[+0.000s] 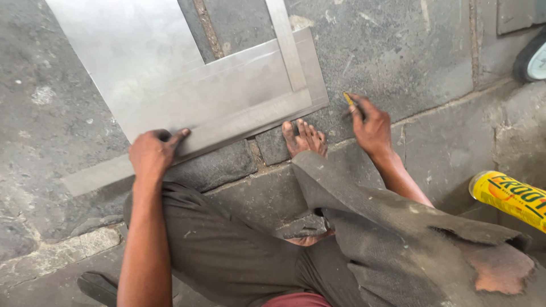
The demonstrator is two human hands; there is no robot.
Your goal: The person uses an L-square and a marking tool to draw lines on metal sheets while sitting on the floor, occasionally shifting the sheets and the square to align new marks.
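A large sheet of grey metal (148, 62) lies on the stone floor. A metal L-shaped square (287, 45) rests on it, one arm along the sheet's near edge, the other running up. My left hand (152, 152) presses down on the long arm at the sheet's near edge, fingers closed over it. To the right of the sheet's corner, my right hand (369, 126) holds a small yellow pencil (348, 99), tip just off the sheet. My bare foot (304, 138) sits by the corner, below the sheet.
The floor is rough grey stone slabs with joints (443, 102). A yellow spray can (509, 196) lies at the right edge. Part of a wheel (532, 57) shows at the upper right. My knees in worn dark trousers fill the lower frame.
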